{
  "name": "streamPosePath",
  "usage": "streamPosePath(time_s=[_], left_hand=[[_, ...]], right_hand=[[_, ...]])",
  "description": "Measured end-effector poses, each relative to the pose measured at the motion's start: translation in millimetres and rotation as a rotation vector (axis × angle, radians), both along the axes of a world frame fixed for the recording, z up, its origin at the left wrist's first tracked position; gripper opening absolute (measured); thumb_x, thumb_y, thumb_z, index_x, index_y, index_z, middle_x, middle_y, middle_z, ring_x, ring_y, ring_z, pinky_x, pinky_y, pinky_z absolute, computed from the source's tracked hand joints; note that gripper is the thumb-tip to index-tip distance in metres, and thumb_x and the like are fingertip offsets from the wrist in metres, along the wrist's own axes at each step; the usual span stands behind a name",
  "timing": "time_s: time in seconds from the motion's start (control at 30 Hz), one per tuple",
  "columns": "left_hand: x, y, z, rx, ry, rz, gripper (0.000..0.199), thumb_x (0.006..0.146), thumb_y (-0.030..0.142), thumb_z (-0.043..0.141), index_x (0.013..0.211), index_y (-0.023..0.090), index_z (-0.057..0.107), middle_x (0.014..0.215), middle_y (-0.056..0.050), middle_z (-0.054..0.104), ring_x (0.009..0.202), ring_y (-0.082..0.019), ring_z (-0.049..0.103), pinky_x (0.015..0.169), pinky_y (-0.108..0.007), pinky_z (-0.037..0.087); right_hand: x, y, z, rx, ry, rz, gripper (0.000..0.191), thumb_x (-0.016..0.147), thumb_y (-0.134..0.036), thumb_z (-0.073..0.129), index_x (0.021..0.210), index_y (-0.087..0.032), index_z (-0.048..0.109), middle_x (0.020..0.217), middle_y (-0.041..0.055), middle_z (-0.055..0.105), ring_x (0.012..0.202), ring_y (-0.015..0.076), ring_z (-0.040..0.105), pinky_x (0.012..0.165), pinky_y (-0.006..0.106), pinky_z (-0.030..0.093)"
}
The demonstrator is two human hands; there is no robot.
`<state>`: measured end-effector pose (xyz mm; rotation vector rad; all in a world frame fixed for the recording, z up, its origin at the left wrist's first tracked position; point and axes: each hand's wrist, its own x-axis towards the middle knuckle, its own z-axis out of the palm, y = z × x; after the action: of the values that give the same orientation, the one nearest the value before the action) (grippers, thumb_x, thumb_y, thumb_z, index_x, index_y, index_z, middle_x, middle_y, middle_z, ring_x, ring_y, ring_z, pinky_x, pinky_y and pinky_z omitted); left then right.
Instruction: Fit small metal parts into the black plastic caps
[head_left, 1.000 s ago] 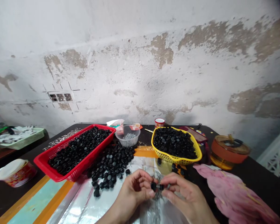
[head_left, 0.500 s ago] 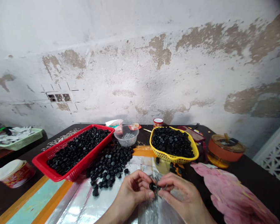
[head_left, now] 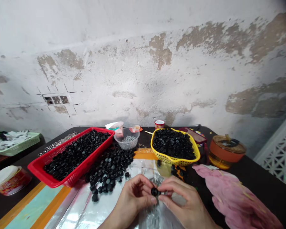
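Note:
My left hand (head_left: 136, 198) pinches a small round black button-like cap (head_left: 154, 191) between thumb and fingertips. From the right, my right hand (head_left: 184, 200) closes thumb and index finger on a thin, pale metallic piece (head_left: 164, 193) that meets the cap; its exact kind is too small to tell. Both hands hover over a sheet of clear plastic (head_left: 85, 211) on the table. Beside my left hand lies a loose heap of black caps (head_left: 109, 174). A yellow basket (head_left: 166, 158) full of black disc-like parts stands beyond my right hand.
A red basket (head_left: 46, 183) of black rings is at left, near a clear tub (head_left: 127, 144) of small metal parts. Pink cloth (head_left: 233, 198) and an orange-banded jar (head_left: 226, 151) are at right. A lidded paper tub (head_left: 10, 181) sits far left.
The black cap has turned, showing more of its round face, and my right fingers have come closer to it. The whole view has shifted slightly.

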<state>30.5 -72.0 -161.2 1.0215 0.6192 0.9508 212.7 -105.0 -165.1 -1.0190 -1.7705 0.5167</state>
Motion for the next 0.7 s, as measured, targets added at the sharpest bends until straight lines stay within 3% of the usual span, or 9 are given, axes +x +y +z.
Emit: streamPosePath(time_s=[0.23, 0.5, 0.7], left_hand=[[0.7, -0.7, 0.7, 0.024, 0.030, 0.012, 0.030, 0.056, 0.013, 0.088, 0.074, 0.014, 0.064, 0.070, -0.001, 0.068, 0.062, -0.009, 0.059, 0.062, -0.020, 0.044], [-1.1, -3.6, 2.5, 0.092, 0.128, 0.041, 0.026, 0.058, 0.014, 0.087, 0.075, 0.013, 0.067, 0.071, -0.001, 0.066, 0.064, -0.009, 0.054, 0.062, -0.021, 0.042], [0.6, -1.5, 1.4, 0.014, 0.055, 0.037, 0.031, 0.055, 0.014, 0.088, 0.077, 0.013, 0.066, 0.067, -0.001, 0.068, 0.062, -0.009, 0.058, 0.061, -0.021, 0.043]], right_hand=[[0.0, 1.1, -0.4, 0.018, -0.010, 0.012, 0.011, 0.081, -0.012, 0.067, 0.089, -0.020, 0.070, 0.082, 0.0023, 0.069, 0.072, 0.0141, 0.064, 0.063, 0.021, 0.052], [-0.4, 0.4, -0.7, 0.003, -0.008, 0.015, 0.011, 0.081, -0.012, 0.066, 0.088, -0.019, 0.070, 0.082, 0.0033, 0.069, 0.073, 0.0155, 0.066, 0.064, 0.023, 0.054], [-0.4, -0.3, 1.3, -0.023, -0.002, 0.007, 0.010, 0.081, -0.013, 0.066, 0.087, -0.020, 0.070, 0.082, 0.0028, 0.069, 0.072, 0.0154, 0.065, 0.064, 0.023, 0.053]])
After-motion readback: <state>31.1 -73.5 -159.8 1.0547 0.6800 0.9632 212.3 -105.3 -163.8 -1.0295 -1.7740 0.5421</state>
